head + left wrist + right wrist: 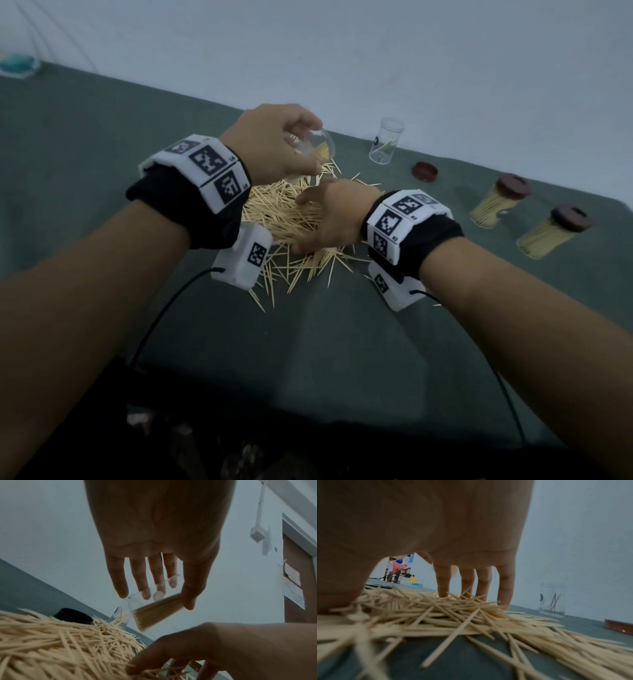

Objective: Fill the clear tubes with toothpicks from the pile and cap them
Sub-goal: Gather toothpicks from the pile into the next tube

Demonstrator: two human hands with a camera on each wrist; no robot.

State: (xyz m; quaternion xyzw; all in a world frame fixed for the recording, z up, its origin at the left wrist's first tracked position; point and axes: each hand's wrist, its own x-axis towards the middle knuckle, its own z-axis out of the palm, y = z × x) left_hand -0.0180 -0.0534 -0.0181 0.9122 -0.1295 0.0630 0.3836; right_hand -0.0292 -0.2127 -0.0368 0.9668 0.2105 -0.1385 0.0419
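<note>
My left hand (274,140) holds a clear tube (317,148) tilted above the far side of the toothpick pile (274,216). In the left wrist view the thumb and fingers (142,582) grip this tube (154,609), which has a layer of toothpicks lying along its lower side. My right hand (329,219) rests on the pile with its fingers (443,582) pointing straight down into the sticks and the thumb (339,588) spread wide. A second clear tube (386,140) stands upright beyond the pile with a few toothpicks inside. A loose brown cap (424,170) lies to its right.
Two full tubes with brown caps, one (500,200) and another (551,233), sit at the right on the green cloth (342,342). A white wall runs just behind the table. A small blue object (17,65) is at the far left. Wrist cables trail toward the near edge.
</note>
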